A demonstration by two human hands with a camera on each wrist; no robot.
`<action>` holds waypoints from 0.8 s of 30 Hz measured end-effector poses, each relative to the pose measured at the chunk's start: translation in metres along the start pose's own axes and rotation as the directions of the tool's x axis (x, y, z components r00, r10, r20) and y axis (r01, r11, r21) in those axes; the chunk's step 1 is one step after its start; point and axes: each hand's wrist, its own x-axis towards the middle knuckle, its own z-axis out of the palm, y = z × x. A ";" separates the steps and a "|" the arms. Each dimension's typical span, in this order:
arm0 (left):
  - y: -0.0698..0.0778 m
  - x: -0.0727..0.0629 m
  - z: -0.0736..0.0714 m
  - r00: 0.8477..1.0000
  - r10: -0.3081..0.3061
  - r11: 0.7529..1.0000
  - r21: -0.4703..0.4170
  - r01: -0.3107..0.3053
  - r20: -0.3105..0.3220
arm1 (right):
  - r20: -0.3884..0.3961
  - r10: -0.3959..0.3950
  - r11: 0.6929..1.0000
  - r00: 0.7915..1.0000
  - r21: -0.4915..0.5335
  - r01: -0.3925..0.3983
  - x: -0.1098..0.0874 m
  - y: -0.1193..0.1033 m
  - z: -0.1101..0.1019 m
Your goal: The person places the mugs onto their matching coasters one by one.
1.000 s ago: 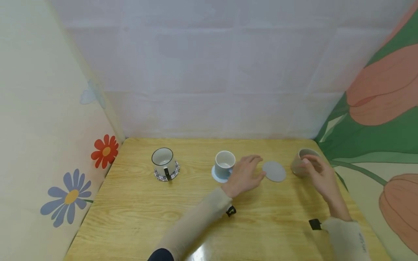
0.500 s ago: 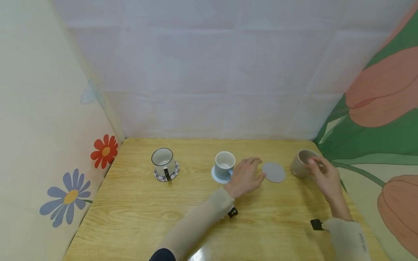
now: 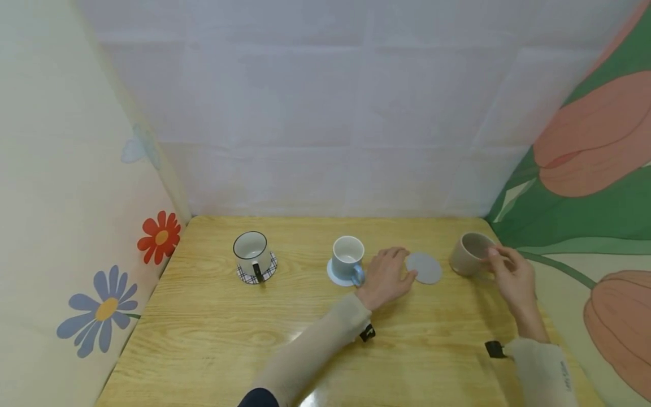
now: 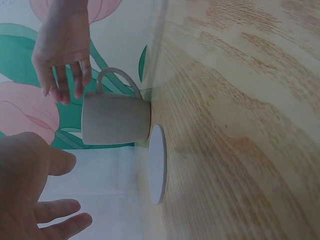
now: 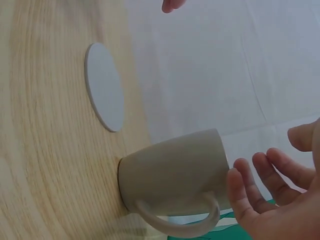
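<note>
A beige mug (image 3: pixel 464 257) stands upright at the table's right, its handle (image 5: pixel 180 227) on the side near my right hand (image 3: pixel 515 277). That hand hovers at the mug's rim, fingers loosely bent and holding nothing. To the mug's left lies a round grey coaster (image 3: pixel 426 268), flat and bare. My left hand (image 3: pixel 385 277) is held over the table between this coaster and a light blue mug (image 3: pixel 347 260), its fingers apart and relaxed around nothing. In the left wrist view, the thumb and fingers (image 4: pixel 62 210) of the left hand are spread, level with the grey coaster.
The light blue mug sits on a pale blue coaster (image 3: pixel 333 277). Farther left, a white mug (image 3: pixel 249 254) with a black rim stands on a checked coaster (image 3: pixel 271 270). A white cloth (image 3: pixel 325 141) hangs behind the wooden table (image 3: pixel 213 328), with flowered panels at both sides.
My right hand has drawn back rightward from over the beige mug's mouth to its rim. The left hand has shifted slightly right, uncovering the light blue mug's handle. The mugs stay put.
</note>
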 end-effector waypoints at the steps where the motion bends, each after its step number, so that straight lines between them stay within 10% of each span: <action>1: 0.000 0.001 0.002 1.000 0.001 1.000 0.000 -0.001 -0.002 | -0.017 0.005 1.000 1.000 0.008 -0.005 0.000 0.001 0.000; 24: 0.004 0.012 0.024 0.997 -0.046 0.998 -0.042 0.043 -0.062 | -0.171 0.100 0.993 0.980 -0.045 -0.109 0.001 0.016 -0.013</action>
